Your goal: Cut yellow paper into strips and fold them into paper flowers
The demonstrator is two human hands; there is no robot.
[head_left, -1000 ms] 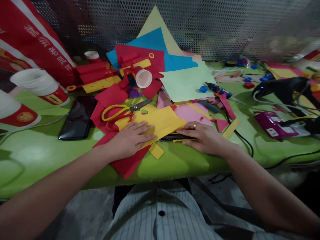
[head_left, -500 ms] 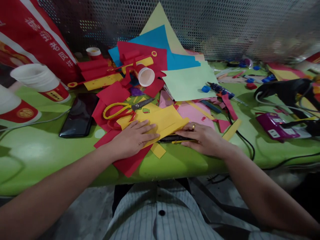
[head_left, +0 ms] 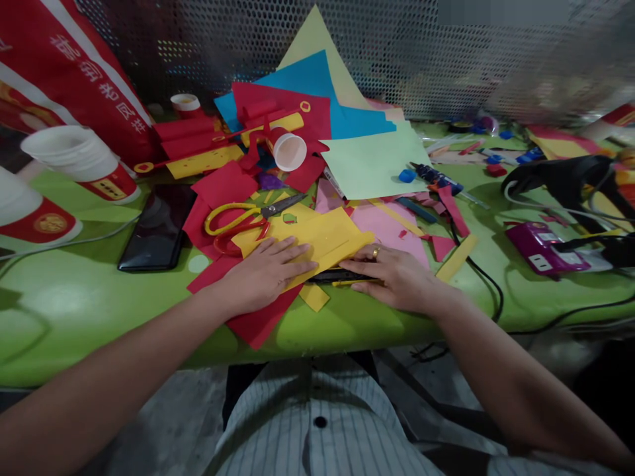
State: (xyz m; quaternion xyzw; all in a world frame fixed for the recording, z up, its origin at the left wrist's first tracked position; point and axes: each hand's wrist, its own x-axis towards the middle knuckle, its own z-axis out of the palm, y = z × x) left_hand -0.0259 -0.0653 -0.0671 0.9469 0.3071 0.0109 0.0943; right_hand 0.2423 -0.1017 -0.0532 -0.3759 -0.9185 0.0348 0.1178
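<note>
Folded sheet of yellow paper [head_left: 330,237] near the front edge of the glossy green table [head_left: 377,324], partly over red paper [head_left: 262,324]. The left hand [head_left: 270,274], open and flat with fingers slightly spread, rests on its left part; the right hand [head_left: 397,274], fingers narrowly curled, grips a long black object [head_left: 327,276], identity unclear, beside its right front edge. Behind the left hand lie metal-bladed scissors with yellow and red handles [head_left: 282,207]; farther left, a glossy black smartphone [head_left: 157,228].

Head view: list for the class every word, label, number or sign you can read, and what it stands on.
"祥", apparently: lowest character on the red bag; those above are unclear.
Too small or blurred: print on the white cups, dark blue tube and purple box.
</note>
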